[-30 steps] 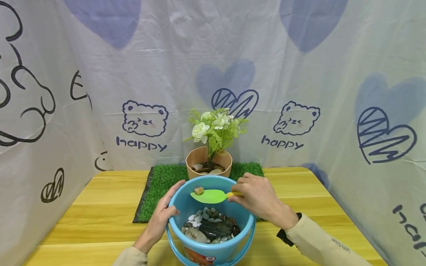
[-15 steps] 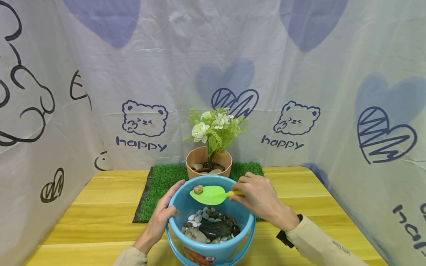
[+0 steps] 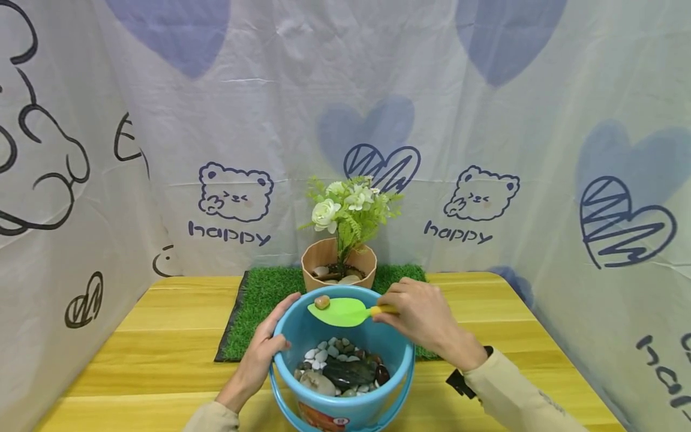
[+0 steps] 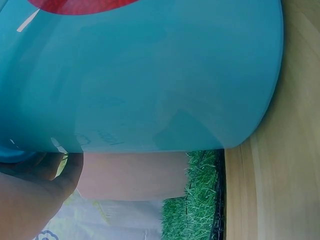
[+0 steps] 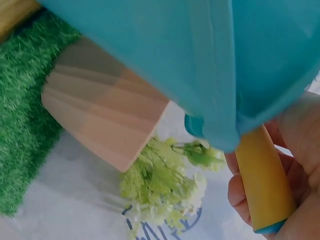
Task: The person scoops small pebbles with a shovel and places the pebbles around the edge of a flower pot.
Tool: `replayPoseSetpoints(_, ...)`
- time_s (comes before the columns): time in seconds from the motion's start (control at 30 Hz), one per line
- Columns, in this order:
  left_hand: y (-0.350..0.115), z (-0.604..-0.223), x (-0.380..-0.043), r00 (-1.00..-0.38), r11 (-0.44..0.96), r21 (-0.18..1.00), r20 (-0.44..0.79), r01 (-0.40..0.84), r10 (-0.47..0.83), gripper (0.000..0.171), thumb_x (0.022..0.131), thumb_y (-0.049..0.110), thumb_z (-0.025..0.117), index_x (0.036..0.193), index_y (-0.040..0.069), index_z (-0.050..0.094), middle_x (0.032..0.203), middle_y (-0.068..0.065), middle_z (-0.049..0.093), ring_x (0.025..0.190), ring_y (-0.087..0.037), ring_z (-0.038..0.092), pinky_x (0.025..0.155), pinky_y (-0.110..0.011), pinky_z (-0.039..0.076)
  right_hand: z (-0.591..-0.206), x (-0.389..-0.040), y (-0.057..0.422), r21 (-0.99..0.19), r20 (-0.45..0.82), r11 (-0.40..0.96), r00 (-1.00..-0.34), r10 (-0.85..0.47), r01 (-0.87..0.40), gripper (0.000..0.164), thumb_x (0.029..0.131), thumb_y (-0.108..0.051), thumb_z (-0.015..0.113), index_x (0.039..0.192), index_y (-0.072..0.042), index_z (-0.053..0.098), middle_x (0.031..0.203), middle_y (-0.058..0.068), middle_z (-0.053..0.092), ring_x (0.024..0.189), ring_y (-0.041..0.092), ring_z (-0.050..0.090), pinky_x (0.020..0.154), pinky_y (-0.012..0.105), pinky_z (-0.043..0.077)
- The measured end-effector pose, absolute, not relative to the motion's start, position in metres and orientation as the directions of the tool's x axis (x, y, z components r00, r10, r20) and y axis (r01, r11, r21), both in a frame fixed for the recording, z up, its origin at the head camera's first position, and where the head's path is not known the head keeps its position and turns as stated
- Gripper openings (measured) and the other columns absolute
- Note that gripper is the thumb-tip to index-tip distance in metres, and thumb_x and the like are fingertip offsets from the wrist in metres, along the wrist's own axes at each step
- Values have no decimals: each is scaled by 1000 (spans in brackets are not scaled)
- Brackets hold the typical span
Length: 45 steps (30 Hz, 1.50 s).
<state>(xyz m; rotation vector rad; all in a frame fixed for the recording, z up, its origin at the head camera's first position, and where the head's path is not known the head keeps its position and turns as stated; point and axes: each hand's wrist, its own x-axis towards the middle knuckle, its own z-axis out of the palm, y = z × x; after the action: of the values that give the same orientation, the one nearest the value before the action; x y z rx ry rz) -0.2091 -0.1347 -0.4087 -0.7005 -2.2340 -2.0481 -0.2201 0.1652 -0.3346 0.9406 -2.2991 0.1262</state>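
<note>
A blue bucket (image 3: pixel 298 329) stands on the table, holding white pebbles (image 3: pixel 321 355), larger stones and a flat dark stone (image 3: pixel 348 373). My left hand (image 3: pixel 263 348) grips its left rim, thumb bent over the edge and fingers along the outside; the left wrist view shows the bucket's outer wall (image 4: pixel 150 75). In my right hand (image 3: pixel 421 315) is a toy trowel (image 3: pixel 345 313), gripped by its yellow handle (image 5: pixel 265 180). Its green blade points left over the bucket opening, near the far rim. A small tan pebble (image 3: pixel 322 302) lies near the blade's tip.
Behind the bucket a peach flowerpot (image 3: pixel 313 264) with stones and white flowers (image 3: pixel 326 215) stands on an artificial grass mat (image 3: pixel 259 312). The bucket's swing handle (image 3: pixel 400 399) hangs down in front. Printed cloth (image 3: pixel 237 120) surrounds the wooden table (image 3: pixel 146 348).
The trowel has risen slightly toward the far rim, its blade tilting a little, with the tan pebble still on it. My left hand and the bucket have stayed in place.
</note>
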Motion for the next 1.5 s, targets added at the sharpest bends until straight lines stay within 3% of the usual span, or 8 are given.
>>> replayPoseSetpoints(0.47,-134,-407,-207,-914,37,949,292,314,281,79,76,4,41,153,22,32,155,-17,34,133,-46,43,94,-51,49,-314,-237,174,123,592,759,-566,-574,-640,19,76,-38,80,86,-22,80,80,-7,72,71,11,61,50,18,41)
replayPoseSetpoints(1.0,-133,-406,-207,-917,25,954,280,299,284,79,76,3,40,153,20,31,155,-18,34,133,-45,44,96,-51,48,-317,-280,163,76,515,835,-695,-501,-545,25,80,-43,75,88,-20,79,77,-6,69,72,13,59,55,26,43)
replayPoseSetpoints(1.5,-135,-407,-208,-919,14,957,272,288,287,79,77,3,40,153,22,31,155,-17,34,132,-45,45,95,-52,49,-321,-315,146,-7,422,844,-767,-484,-536,21,82,-37,76,82,-16,79,59,-4,62,47,7,43,40,22,31)
